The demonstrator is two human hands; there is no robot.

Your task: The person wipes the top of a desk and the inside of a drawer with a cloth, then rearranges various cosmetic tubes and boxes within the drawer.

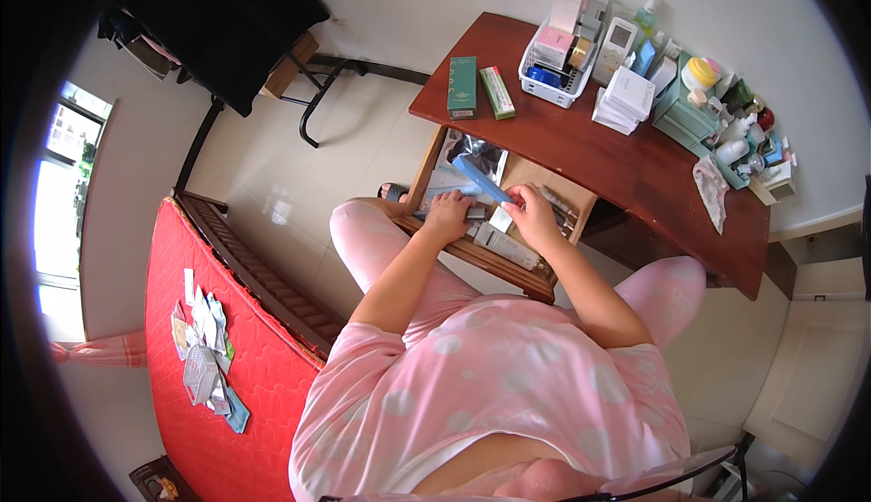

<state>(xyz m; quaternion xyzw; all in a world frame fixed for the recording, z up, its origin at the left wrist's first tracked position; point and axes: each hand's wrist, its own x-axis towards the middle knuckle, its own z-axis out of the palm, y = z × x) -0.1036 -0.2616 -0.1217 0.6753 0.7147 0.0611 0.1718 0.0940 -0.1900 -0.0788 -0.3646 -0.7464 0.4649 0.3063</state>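
An open wooden drawer (469,251) juts out from the desk, just before my body. Inside it my right hand (534,217) grips one end of a slim blue box (482,179), which slants up to the left. My left hand (447,216) reaches down over the drawer's left side, against a dark grey slim object (478,214); its fingertips are partly hidden. Between the hands sits a small white box (501,219). A pale printed carton (507,246) lies along the drawer's front, and dark plastic packaging (482,153) is at the back.
On the red-brown desk (585,151) are a green box (463,87), a narrow green-and-white box (497,92), a white basket (554,93), stacked white boxes (626,97), several cosmetics bottles and a cloth (710,189). Sachets and a grey basket (201,374) lie on the red mattress (272,393).
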